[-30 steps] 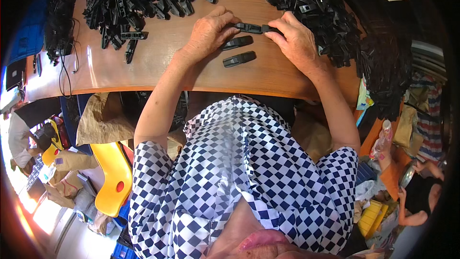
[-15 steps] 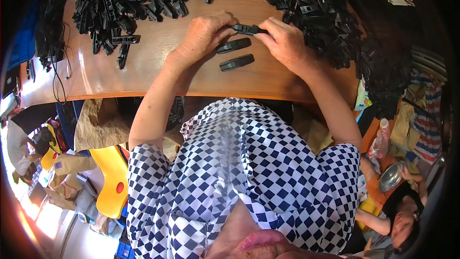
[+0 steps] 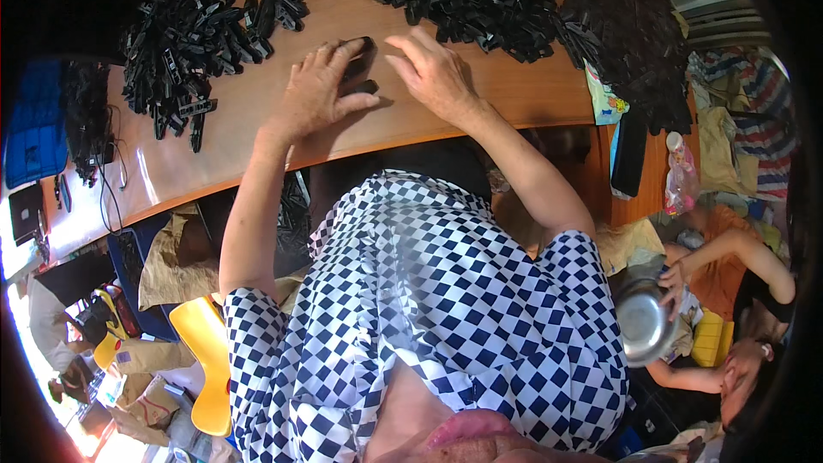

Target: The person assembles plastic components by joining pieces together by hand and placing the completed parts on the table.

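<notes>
Small oblong black plastic parts (image 3: 364,56) lie on the brown wooden table (image 3: 249,154), partly hidden by my left hand. My left hand (image 3: 315,93) is over them with its fingers spread. Whether its fingertips touch a part is hard to make out. To the right, my right hand (image 3: 435,81) hovers above the table, thumb and forefinger apart and nothing between them. A loose pile of similar black parts (image 3: 201,43) is beyond my left hand, and a larger heap of black parts (image 3: 480,0) stretches past my right hand.
A cable (image 3: 105,176) hangs over the table's left edge near a dark bundle (image 3: 84,129). A yellow chair (image 3: 201,364) stands at lower left. At the right, another person (image 3: 729,249) holds a metal bowl (image 3: 641,321), below a pink-and-clear bottle (image 3: 681,176).
My hands have come off the black part they were holding between them and moved apart. The left hand now covers the parts on the table. The view has turned to the right.
</notes>
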The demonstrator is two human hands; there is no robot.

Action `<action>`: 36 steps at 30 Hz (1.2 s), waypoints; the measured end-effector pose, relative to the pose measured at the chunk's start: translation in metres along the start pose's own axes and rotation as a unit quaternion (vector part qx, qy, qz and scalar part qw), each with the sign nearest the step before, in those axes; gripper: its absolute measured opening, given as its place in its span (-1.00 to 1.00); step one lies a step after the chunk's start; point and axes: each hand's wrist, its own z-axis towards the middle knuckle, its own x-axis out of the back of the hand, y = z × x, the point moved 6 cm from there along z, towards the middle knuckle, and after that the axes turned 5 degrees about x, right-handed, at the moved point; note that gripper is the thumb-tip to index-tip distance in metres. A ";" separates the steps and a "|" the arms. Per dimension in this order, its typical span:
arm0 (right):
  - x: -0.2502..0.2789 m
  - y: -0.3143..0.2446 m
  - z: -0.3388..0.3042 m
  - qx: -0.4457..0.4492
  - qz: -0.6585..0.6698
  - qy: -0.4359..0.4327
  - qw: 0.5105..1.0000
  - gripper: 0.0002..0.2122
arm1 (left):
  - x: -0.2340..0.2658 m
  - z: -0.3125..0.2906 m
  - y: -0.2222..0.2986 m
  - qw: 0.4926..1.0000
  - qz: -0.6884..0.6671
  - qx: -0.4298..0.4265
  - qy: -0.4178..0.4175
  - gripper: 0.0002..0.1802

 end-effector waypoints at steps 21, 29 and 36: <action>0.036 0.103 -0.014 0.094 -0.339 -0.206 0.913 -0.75 | -0.017 -0.010 0.003 0.989 -0.054 0.042 0.132 -0.68; 0.040 0.112 -0.012 0.031 -0.303 -0.239 0.922 -0.67 | -0.011 -0.013 -0.048 0.973 -0.185 0.093 0.101 -0.71; 0.054 0.053 -0.003 0.026 -0.150 -0.065 0.986 -0.79 | 0.005 -0.122 -0.077 0.849 -0.482 0.183 0.115 -0.79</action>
